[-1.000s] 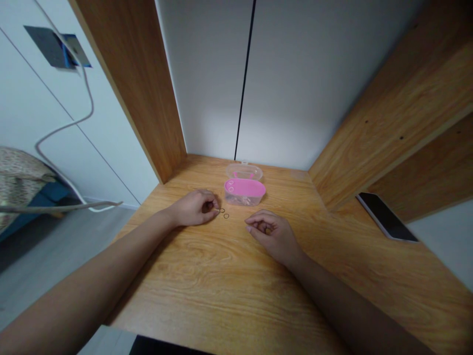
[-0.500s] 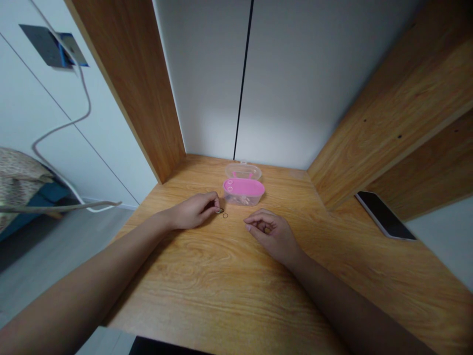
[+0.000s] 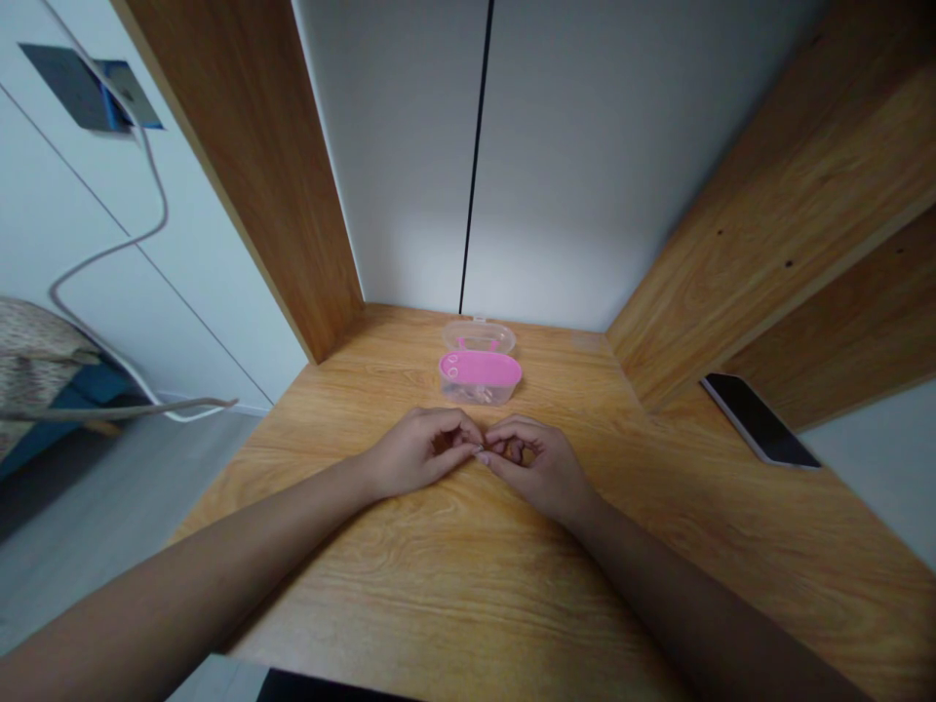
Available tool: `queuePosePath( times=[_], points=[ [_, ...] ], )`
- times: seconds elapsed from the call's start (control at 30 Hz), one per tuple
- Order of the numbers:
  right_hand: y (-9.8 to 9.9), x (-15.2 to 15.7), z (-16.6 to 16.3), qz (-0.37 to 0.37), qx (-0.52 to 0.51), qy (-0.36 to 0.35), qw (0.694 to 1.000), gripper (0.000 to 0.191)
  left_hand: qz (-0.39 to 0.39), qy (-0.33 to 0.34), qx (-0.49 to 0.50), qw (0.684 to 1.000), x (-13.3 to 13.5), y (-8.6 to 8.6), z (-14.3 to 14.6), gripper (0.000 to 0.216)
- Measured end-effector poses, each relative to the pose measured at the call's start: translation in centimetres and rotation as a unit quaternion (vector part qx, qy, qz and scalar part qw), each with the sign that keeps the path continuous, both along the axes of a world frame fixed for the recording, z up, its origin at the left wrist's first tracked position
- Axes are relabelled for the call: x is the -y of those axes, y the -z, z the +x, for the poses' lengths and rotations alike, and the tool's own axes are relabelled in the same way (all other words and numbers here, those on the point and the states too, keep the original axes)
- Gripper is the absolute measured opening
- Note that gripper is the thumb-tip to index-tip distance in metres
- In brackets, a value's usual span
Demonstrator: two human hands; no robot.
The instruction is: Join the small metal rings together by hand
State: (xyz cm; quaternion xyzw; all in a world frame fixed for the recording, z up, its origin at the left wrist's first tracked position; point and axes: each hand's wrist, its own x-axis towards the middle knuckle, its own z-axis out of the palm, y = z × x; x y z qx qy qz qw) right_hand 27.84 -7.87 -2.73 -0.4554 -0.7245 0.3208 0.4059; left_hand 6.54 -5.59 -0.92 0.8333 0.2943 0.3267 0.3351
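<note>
My left hand (image 3: 428,450) and my right hand (image 3: 537,463) meet fingertip to fingertip just above the wooden table (image 3: 409,585). Between the left thumb and forefinger a small, thin dark ring (image 3: 480,448) is pinched, mostly covered by the fingertips. The right fingers are curled into a pinch against the same spot; what they grip is too small to make out. Behind the hands stands a clear oval box (image 3: 479,394) with a pink inner lid (image 3: 481,368) and small pieces inside. Its clear outer cover (image 3: 479,337) is folded back, with pink parts showing.
A phone (image 3: 760,419) lies at the right by the wooden panel (image 3: 790,283). White doors (image 3: 409,175) close off the back. At the left, a white cable (image 3: 162,195) hangs from a wall socket (image 3: 80,88), and a wooden stick (image 3: 146,407) juts in.
My left hand has moved right with the small ring to meet my right hand, which stayed nearly in place. Another ring seen on the table is now out of sight behind the left hand.
</note>
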Motion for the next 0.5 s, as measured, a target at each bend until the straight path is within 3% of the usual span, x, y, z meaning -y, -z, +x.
queuePosePath(
  times=[0.37, 0.5],
  points=[
    [-0.29, 0.04, 0.03, 0.016, 0.003, -0.002, 1.0, 0.005, -0.029, 0.007, 0.04, 0.999, -0.18, 0.15, 0.09, 0.018],
    [-0.17, 0.02, 0.06, 0.005, -0.001, 0.017, 1.0, 0.007, 0.011, -0.004, 0.001, 1.0, -0.52, 0.18, 0.0, 0.019]
  ],
)
